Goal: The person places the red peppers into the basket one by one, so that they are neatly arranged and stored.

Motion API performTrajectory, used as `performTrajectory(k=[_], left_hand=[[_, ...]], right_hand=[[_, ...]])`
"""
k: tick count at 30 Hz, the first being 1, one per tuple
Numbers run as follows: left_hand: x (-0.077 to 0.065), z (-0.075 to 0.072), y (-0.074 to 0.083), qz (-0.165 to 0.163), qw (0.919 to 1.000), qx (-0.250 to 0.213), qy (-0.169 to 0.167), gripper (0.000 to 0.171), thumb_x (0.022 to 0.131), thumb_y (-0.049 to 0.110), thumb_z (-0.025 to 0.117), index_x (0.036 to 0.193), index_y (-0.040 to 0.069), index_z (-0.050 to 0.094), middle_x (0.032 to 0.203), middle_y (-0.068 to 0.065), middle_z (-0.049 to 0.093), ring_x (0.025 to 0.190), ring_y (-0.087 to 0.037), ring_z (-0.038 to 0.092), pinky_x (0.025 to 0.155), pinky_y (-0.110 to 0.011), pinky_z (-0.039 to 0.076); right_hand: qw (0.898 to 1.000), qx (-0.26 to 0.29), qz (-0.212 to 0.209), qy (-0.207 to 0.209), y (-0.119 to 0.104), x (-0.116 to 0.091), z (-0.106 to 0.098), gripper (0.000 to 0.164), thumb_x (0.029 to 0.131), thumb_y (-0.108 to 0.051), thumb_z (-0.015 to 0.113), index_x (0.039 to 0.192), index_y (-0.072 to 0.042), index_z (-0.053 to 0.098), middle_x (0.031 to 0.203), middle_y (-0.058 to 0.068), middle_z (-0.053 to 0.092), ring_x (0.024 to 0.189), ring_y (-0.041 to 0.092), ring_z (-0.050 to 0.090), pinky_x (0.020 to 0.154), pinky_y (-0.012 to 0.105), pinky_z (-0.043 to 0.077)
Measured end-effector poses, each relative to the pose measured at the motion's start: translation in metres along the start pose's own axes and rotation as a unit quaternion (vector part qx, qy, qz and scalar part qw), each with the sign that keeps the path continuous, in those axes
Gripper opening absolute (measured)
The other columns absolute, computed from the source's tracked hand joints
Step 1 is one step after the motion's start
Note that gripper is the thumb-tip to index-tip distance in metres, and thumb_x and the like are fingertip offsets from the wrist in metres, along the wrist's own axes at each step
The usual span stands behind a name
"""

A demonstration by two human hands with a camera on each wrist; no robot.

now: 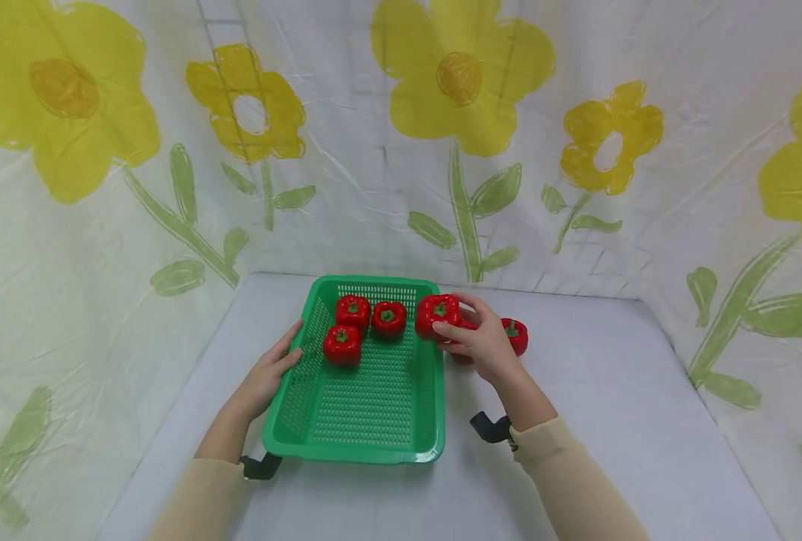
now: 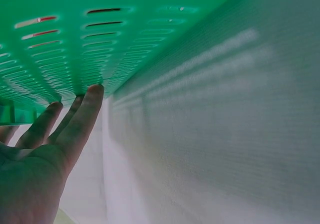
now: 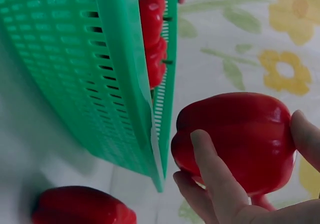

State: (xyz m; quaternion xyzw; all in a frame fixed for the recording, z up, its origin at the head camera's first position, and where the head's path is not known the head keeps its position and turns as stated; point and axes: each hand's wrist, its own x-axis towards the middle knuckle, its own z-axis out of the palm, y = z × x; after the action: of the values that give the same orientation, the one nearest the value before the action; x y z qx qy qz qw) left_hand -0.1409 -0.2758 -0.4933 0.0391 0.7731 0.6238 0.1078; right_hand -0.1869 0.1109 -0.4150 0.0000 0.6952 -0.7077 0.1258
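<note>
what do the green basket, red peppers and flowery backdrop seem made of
Green basket: probably molded plastic, glossy, from its even slots and shiny rim.
Red peppers: glossy with bright highlights, either plastic or real; I can't tell.
Flowery backdrop: thin, faintly shiny sheet, perhaps plastic, wrinkled, lines showing through.

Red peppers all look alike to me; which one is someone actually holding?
The pepper at the green basket's right rim, gripped in the right hand. Three other peppers sit inside the basket; the remaining ones are on the table.
</note>
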Motion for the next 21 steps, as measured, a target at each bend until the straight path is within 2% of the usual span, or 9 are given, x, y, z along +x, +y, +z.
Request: performTrajectory(k=[10, 16, 21], left_hand=[[0.001, -0.001, -0.002, -0.002, 1.0, -0.002, 0.0, 0.057, 0.111, 0.033, 0.038, 0.163, 0.037, 0.014, 0.171, -0.001, 0.009, 0.152, -0.04, 0.022, 0.107, -0.051, 0.046], [0.002, -0.002, -0.004, 0.0, 1.0, -0.005, -0.002, 0.058, 0.11, 0.035, 0.039, 0.163, 0.036, 0.015, 0.171, -0.002, 0.009, 0.152, -0.04, 0.023, 0.107, -0.05, 0.047], [0.001, -0.001, -0.003, 0.002, 1.0, -0.004, -0.002, 0.058, 0.11, 0.034, 0.039, 0.163, 0.036, 0.014, 0.171, -0.002, 0.009, 0.153, -0.039, 0.021, 0.11, -0.054, 0.043]], right_hand=[[1.0, -0.005, 0.004, -0.025, 0.005, 0.005, 0.012, 0.08, 0.086, -0.019, 0.082, 0.153, -0.018, 0.038, 0.154, 0.011, 0.04, 0.139, 0.036, 0.042, 0.087, 0.048, 0.06], [0.999, 0.003, 0.009, -0.052, 0.008, 0.009, 0.021, 0.083, 0.086, -0.013, 0.081, 0.154, -0.013, 0.034, 0.154, 0.012, 0.039, 0.139, 0.036, 0.042, 0.091, 0.055, 0.056], [0.998, 0.002, 0.025, -0.055, 0.011, 0.012, 0.028, 0.083, 0.086, -0.013, 0.082, 0.154, -0.014, 0.034, 0.153, 0.012, 0.038, 0.138, 0.037, 0.043, 0.091, 0.057, 0.056]])
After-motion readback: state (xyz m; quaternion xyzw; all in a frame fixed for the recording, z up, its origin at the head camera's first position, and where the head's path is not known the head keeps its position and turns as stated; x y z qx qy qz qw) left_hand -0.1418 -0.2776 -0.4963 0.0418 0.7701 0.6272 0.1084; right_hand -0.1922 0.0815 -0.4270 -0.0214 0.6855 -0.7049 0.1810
